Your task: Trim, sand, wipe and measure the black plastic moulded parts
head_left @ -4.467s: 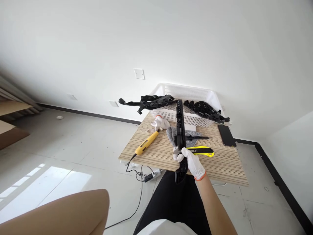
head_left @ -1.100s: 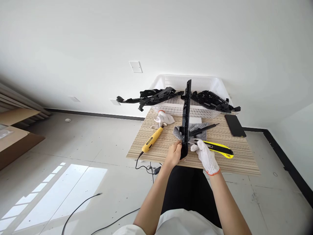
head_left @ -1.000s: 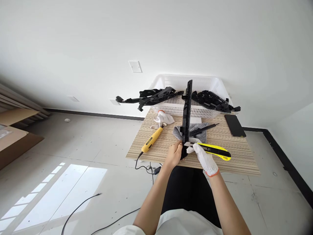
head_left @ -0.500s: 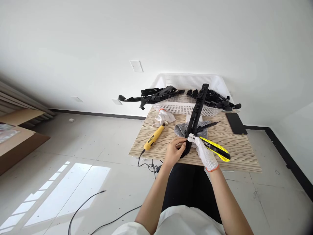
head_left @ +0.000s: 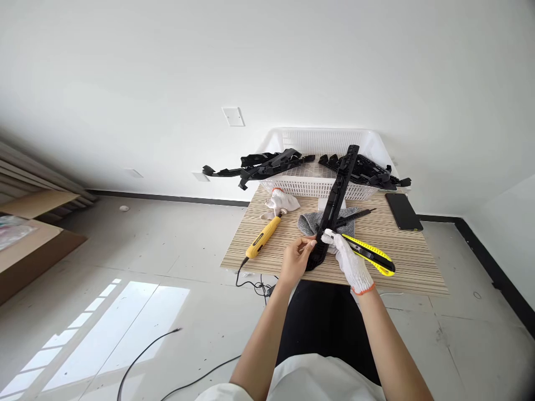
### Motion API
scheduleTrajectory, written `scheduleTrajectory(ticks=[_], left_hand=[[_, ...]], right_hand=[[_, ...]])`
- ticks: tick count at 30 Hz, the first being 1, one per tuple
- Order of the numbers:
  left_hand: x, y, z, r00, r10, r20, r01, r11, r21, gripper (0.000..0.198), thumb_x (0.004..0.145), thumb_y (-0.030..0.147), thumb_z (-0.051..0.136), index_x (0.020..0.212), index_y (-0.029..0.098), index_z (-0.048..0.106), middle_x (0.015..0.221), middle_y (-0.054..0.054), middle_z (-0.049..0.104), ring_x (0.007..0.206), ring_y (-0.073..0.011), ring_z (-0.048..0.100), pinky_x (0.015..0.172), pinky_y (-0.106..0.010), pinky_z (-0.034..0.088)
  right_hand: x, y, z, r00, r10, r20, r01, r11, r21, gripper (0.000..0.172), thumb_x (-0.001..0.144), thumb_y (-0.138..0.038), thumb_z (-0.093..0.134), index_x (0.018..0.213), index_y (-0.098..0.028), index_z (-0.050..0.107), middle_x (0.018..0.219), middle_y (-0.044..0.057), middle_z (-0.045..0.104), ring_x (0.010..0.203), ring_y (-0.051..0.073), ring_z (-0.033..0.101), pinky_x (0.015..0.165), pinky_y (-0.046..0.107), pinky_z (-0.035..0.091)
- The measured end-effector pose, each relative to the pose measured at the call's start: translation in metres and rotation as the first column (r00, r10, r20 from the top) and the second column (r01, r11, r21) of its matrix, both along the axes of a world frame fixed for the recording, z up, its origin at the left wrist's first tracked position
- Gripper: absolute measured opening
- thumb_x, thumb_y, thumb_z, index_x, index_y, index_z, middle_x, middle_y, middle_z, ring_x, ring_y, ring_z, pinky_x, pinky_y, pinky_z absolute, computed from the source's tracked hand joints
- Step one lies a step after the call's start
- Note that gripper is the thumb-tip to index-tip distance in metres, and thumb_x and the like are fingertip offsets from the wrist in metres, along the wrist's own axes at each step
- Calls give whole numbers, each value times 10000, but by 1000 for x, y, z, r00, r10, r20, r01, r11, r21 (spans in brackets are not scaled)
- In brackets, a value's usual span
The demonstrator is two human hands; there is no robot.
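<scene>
A long black plastic trim strip (head_left: 335,197) slants across the table, its near end by the front edge and its far end over the basket rim. My bare left hand (head_left: 297,257) has thumb and forefinger closed at the strip's left edge, near its lower end. In a white knit glove with an orange cuff, my right hand (head_left: 348,260) grips a yellow and black utility knife (head_left: 371,255), its front end towards the strip. The blade tip is hidden by the gloved fingers. Beneath the strip lies a grey cloth (head_left: 308,223) with a dark pen-like tool (head_left: 355,216).
Behind, a white plastic basket (head_left: 292,184) holds several black trim pieces (head_left: 271,165), some jutting out left. A yellow corded tool (head_left: 263,238) and a white glove (head_left: 284,200) lie left. A black phone (head_left: 403,211) rests right. Cables (head_left: 146,351) trail over the floor.
My left thumb and fingers have shifted slightly along the strip's left edge and drawn closer together. The knife and strip have barely moved.
</scene>
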State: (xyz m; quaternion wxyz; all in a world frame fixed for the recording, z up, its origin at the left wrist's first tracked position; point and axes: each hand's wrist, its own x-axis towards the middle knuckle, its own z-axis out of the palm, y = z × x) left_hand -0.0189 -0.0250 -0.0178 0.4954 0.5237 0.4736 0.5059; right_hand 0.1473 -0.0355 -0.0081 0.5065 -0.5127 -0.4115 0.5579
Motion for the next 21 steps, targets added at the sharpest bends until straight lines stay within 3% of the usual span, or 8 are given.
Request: scheduleTrajectory(ticks=[5,8,11,13,18,21], left_hand=[[1,1,-2,997,60,51,-60,998,-12,389,885,518,622,707,178,557,975,-106,752,1013,-260,704,845,-358,566],[1,1,-2,997,29,76,-28,999,-19,418,935,553,521,844,165,646,1044,-115,745,1003,-253,711,874,-382,576],[1,0,-1,994,-37,103,38,999,-4,407,949,529,517,1124,184,645,1216,-116,694,1125,-245,671,955,-392,551],[1,-1,-1,996,-55,77,54,998,12,390,946,498,546,1192,202,609,1280,-111,661,1163,-234,649,972,-379,538],[0,-2,-2,998,-32,50,32,999,3,304,942,486,563,976,186,597,1201,-105,683,1094,-227,668,934,-357,539],[1,-1,-2,997,-30,70,30,1000,-6,341,960,511,514,954,184,606,1109,-95,703,1022,-217,683,924,-373,546]], right_hand=[[1,2,-6,998,54,-44,-53,999,11,527,901,-623,527,1292,-300,668,1232,26,712,1162,261,644,918,382,553],[0,3,-9,996,39,-80,-37,999,16,482,896,-600,559,1262,-314,684,1207,21,723,1195,253,628,988,397,523],[0,3,-9,997,26,-66,-26,1000,5,520,890,-599,564,1290,-285,674,1216,39,718,1123,262,661,941,404,553],[1,3,-10,999,23,-39,-22,1000,16,546,896,-594,556,1319,-265,660,1211,55,720,1057,258,684,899,402,573],[5,4,-18,1000,30,5,-30,996,80,537,904,-577,550,1323,-260,661,1152,58,742,962,230,701,847,375,592],[8,4,-26,998,31,48,-37,990,133,572,897,-588,544,1320,-223,664,1121,72,750,898,229,704,793,379,608]])
